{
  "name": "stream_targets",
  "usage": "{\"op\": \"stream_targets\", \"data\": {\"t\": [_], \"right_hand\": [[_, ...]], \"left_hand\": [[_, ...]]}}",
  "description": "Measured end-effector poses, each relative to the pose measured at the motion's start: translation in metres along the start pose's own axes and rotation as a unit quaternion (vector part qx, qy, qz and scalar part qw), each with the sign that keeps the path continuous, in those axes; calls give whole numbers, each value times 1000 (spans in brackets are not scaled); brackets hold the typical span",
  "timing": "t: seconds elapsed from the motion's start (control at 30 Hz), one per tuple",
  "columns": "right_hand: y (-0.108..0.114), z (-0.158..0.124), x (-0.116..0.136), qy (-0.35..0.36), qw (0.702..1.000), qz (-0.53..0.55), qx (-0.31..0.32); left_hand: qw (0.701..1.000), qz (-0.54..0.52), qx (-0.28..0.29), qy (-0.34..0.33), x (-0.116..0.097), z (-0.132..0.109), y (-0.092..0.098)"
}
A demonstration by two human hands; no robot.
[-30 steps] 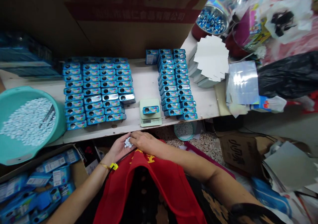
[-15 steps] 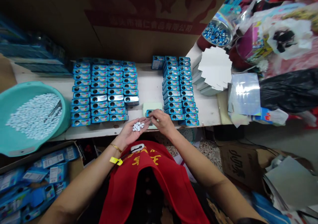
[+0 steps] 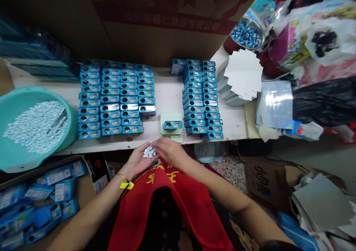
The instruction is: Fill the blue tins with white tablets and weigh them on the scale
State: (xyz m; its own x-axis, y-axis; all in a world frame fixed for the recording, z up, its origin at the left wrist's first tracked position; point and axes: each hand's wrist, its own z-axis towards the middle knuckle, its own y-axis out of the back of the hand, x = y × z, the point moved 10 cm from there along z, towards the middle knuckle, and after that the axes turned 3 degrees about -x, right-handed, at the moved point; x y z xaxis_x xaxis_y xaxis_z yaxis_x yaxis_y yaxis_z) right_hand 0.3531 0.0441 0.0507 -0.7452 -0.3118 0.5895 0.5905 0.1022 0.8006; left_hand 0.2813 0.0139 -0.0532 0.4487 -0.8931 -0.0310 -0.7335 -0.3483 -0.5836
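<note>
- White pellets [image 3: 149, 152] are being cupped in the upturned left hand [image 3: 139, 160], its fingers not closed over them, probably to prevent spilling.
- The right hand [image 3: 170, 152] is being held just beside them, fingers bent; whether anything is being pinched cannot be told.
- One blue tin [image 3: 172, 125] is being supported on the pale scale [image 3: 171, 133], apparently within easy reach.
- Tin rows [image 3: 109, 99] are being kept either side, seemingly for access.

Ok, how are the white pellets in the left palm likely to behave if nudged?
The white pellets look small and separate, so they would probably scatter individually rather than shift as one lump. Their rounded outlines suggest they may roll or slide. They lie heaped on the upturned left hand, so a tilt could spill some.
</note>
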Motion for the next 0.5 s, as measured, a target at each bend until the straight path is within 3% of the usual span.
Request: {"op": "stream_targets", "data": {"t": [0.07, 0.17, 0.5], "right_hand": [[-28, -2, 25, 30, 996, -38, 80], [-51, -4, 39, 47, 987, -56, 140], [-49, -6, 39, 54, 987, -51, 145]], "left_hand": [[1000, -1, -14, 19, 7, -2, 8], [999, 1, -28, 29, 11, -7, 20], [999, 28, -21, -8, 4, -7, 31]]}}
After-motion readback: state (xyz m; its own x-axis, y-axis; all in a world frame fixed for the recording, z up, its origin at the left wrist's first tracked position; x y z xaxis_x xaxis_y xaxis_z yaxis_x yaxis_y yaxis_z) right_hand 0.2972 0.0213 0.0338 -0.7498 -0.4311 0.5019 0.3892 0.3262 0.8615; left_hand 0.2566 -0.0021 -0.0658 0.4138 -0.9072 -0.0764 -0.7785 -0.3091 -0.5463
